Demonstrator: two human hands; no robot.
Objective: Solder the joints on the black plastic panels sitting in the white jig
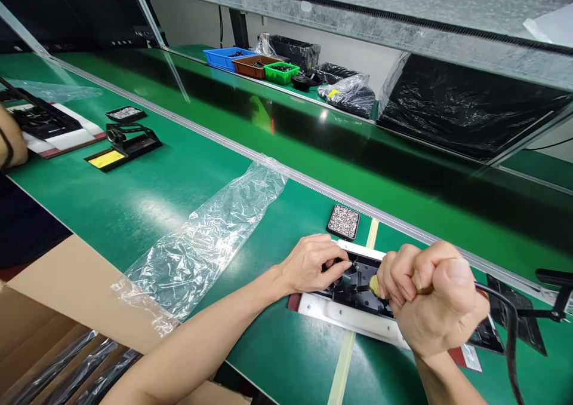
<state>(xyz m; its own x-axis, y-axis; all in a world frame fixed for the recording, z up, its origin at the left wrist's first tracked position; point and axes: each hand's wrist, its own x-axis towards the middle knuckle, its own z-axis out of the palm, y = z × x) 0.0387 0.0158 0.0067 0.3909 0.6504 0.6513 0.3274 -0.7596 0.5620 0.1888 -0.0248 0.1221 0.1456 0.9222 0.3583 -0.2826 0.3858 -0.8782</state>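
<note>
A black plastic part (358, 285) lies in a white fixture (353, 320) on the green bench, low and right of centre. My left hand (313, 263) rests on the part's left end, fingertips pressing a small piece there. My right hand (432, 300) is clenched around a corded tool with a yellowish grip (375, 285), its tip down on the black part. The tool's black cable (505, 315) runs off to the right. A small black tray of tiny screws (343, 221) sits just behind the fixture.
An empty clear plastic bag (210, 238) lies left of my hands. A cardboard box (58, 327) with bagged parts stands at the lower left. Another person's arm (11, 142) works at a similar fixture far left, beside a black tool stand (129, 142). Coloured bins (255, 64) sit behind the rail.
</note>
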